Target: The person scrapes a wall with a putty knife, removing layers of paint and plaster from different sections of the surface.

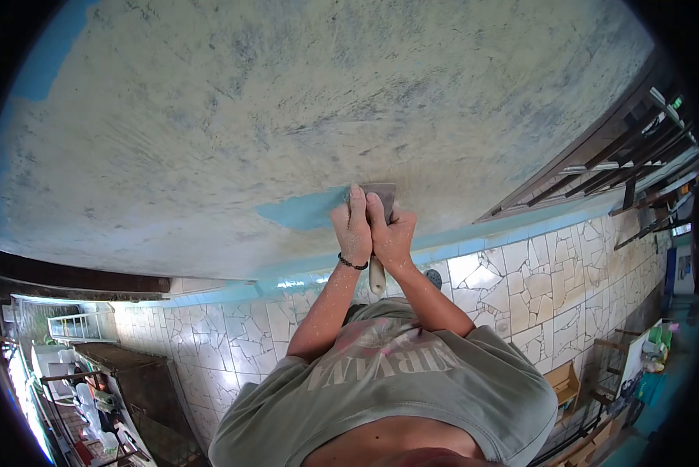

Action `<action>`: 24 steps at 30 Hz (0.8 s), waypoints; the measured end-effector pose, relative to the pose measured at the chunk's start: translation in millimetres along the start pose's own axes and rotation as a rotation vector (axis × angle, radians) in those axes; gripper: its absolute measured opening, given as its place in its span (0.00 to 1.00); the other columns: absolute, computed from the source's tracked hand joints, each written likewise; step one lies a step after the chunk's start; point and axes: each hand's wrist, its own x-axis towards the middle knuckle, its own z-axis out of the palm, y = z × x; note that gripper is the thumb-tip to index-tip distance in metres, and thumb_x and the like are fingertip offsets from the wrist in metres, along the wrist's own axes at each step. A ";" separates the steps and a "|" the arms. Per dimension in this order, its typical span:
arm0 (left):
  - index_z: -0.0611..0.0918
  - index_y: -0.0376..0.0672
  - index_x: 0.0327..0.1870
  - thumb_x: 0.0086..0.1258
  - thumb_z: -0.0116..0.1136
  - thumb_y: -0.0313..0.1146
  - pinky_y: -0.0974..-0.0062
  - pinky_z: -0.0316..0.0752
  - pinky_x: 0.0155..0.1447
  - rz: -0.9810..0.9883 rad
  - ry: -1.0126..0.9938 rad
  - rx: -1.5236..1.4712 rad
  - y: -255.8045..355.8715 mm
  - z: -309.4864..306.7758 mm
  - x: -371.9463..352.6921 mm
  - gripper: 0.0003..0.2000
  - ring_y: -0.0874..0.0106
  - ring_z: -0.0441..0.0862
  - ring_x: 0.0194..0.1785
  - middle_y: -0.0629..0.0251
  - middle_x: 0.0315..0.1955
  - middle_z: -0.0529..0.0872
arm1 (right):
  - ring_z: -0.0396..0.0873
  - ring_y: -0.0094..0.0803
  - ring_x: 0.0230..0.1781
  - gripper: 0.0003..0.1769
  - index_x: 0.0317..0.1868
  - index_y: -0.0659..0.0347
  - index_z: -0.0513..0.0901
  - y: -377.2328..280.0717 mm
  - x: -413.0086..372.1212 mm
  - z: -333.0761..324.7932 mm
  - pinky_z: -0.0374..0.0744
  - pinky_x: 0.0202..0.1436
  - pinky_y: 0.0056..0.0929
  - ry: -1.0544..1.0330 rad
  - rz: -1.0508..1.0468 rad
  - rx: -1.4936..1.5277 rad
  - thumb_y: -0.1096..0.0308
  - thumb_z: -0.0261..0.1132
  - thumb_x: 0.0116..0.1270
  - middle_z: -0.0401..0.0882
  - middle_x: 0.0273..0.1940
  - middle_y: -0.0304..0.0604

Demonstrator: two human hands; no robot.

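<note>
A scraper with a wide flat metal blade is pressed against a wall of worn, mottled pale paint. Its pale handle sticks out below my wrists. My left hand, with a dark beaded bracelet at the wrist, is closed on the scraper. Beside it, my right hand grips the same tool, thumb up along the blade. Both hands and forearms are speckled with pale dust. A bare blue patch shows on the wall just left of the blade.
A window with dark slats is at the right. Irregular stone tiles cover the floor. A dark cabinet and cluttered shelves stand lower left. At lower right are a wooden box and a white table with items.
</note>
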 end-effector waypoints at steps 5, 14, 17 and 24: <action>0.72 0.34 0.22 0.81 0.47 0.47 0.71 0.59 0.27 -0.060 0.040 -0.031 -28.1 5.6 -6.7 0.27 0.80 0.63 0.25 0.73 0.16 0.69 | 0.67 0.15 0.24 0.19 0.29 0.71 0.81 28.5 -6.0 -1.8 0.69 0.23 0.26 0.024 0.036 0.033 0.62 0.66 0.73 0.76 0.17 0.37; 0.71 0.32 0.22 0.81 0.47 0.47 0.69 0.58 0.26 0.027 0.009 -0.021 24.6 2.0 13.0 0.27 0.80 0.61 0.24 0.70 0.14 0.67 | 0.67 0.15 0.26 0.19 0.30 0.72 0.81 -24.5 11.2 7.6 0.69 0.25 0.25 -0.011 -0.029 0.100 0.61 0.65 0.74 0.76 0.20 0.33; 0.71 0.33 0.23 0.81 0.47 0.47 0.70 0.59 0.26 -0.051 0.009 -0.071 -11.3 4.1 -2.7 0.27 0.81 0.61 0.24 0.71 0.14 0.67 | 0.66 0.15 0.26 0.20 0.29 0.72 0.81 12.7 -2.3 0.9 0.69 0.24 0.25 0.001 0.059 0.031 0.62 0.65 0.74 0.75 0.20 0.32; 0.72 0.33 0.23 0.81 0.48 0.48 0.71 0.61 0.26 -0.032 -0.042 -0.087 22.5 0.1 7.1 0.27 0.82 0.64 0.25 0.71 0.15 0.70 | 0.66 0.16 0.25 0.25 0.23 0.72 0.78 -23.2 6.1 8.1 0.66 0.24 0.25 0.015 0.014 0.122 0.59 0.64 0.75 0.74 0.21 0.30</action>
